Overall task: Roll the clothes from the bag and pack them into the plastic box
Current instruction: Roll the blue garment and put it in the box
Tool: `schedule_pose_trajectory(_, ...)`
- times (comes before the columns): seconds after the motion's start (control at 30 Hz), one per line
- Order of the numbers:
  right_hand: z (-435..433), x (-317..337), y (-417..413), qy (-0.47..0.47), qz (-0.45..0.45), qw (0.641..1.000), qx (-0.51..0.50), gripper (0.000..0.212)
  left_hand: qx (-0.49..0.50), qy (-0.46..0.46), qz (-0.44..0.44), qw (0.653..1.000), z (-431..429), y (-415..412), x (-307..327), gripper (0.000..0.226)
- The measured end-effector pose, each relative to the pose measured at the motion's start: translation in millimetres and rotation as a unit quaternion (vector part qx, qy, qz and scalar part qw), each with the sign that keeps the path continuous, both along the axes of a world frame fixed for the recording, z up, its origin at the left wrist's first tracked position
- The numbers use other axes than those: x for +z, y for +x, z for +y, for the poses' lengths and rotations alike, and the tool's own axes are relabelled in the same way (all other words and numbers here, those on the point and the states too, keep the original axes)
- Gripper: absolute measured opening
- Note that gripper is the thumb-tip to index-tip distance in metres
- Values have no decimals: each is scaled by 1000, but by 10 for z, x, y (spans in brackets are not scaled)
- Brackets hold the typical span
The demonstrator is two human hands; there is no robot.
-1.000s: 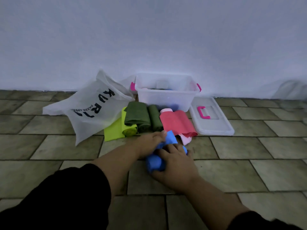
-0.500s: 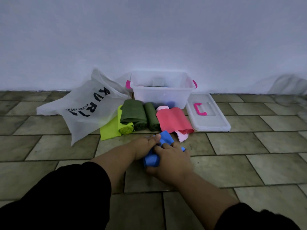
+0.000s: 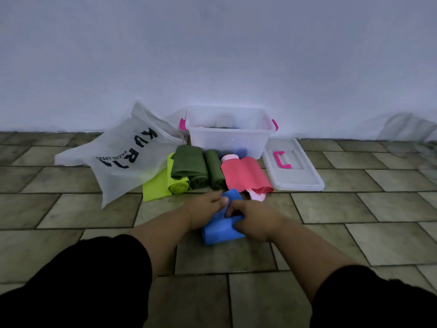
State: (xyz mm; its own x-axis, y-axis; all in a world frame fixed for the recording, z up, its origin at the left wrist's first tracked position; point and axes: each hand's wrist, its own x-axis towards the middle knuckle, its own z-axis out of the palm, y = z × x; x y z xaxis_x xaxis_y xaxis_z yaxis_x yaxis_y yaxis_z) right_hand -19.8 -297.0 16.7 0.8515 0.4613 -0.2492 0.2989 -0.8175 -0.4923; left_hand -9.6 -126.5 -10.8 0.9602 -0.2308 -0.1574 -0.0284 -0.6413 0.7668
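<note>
A blue cloth point(image 3: 221, 229), partly rolled, lies on the tiled floor in front of me. My left hand point(image 3: 205, 208) grips its left side and my right hand point(image 3: 254, 217) curls over its right side, fingers tucked into the fold. Behind it lie a red cloth point(image 3: 244, 174), two dark green rolls point(image 3: 189, 165) point(image 3: 215, 169), a lime green roll point(image 3: 178, 184) and a pink piece point(image 3: 256, 196). The clear plastic box point(image 3: 228, 138) with pink handles stands against the wall, something dark inside. A white bag point(image 3: 123, 157) lies to its left.
The box's clear lid point(image 3: 305, 176) with a pink handle lies flat on the floor right of the box. A pale wall rises right behind everything. Bare tiles stretch to both sides and toward me.
Both hands have shifted on the blue cloth: more of the roll now shows below my hands, and my right hand has moved to its right end.
</note>
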Motion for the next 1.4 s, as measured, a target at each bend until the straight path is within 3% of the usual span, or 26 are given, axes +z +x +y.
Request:
schedule_pose_trajectory(0.13,-25,-29,49,45,16,999,-5,31,-29,29,-109,993,10,-213,-29,42)
schedule_pose_trajectory(0.23,-68,-86,72,88,12,995,-47,26,-29,101,-120,987,-8,-321,-102,51)
schedule_pose_trajectory(0.43,-147,-266,36,92,-44,993,-64,14,-56,175,-61,981,-19,-165,29,26)
schedule_pose_trajectory(0.53,-137,-290,27,58,-91,993,-54,23,-59,239,-155,957,-23,-200,0,33)
schedule_pose_trajectory(0.63,-108,-292,26,45,-121,989,-75,18,-89,251,-218,939,-25,-307,-99,46)
schedule_pose_trajectory(0.77,-106,-284,7,-11,-245,969,-19,21,-83,280,-189,938,-17,-268,-99,47)
schedule_pose_trajectory(0.9,-103,-219,-42,-59,-271,959,57,42,-95,273,-117,950,13,-100,11,43)
schedule_pose_trajectory(0.97,-69,-190,-39,-85,-268,958,55,40,-34,246,-104,963,51,-77,-4,46)
schedule_pose_trajectory(1.07,23,-119,29,-101,-201,974,-3,41,221,108,-106,964,60,-115,-30,63)
schedule_pose_trajectory(1.13,97,-66,66,-87,-131,986,-53,44,334,-54,22,941,-25,-124,-19,67)
schedule_pose_trajectory(1.23,150,-23,85,-20,-5,994,-111,43,340,-252,197,884,-260,-198,-46,50)
schedule_pose_trajectory(1.4,144,-67,-91,183,165,954,-168,16,343,-276,173,881,-323,-174,-91,51)
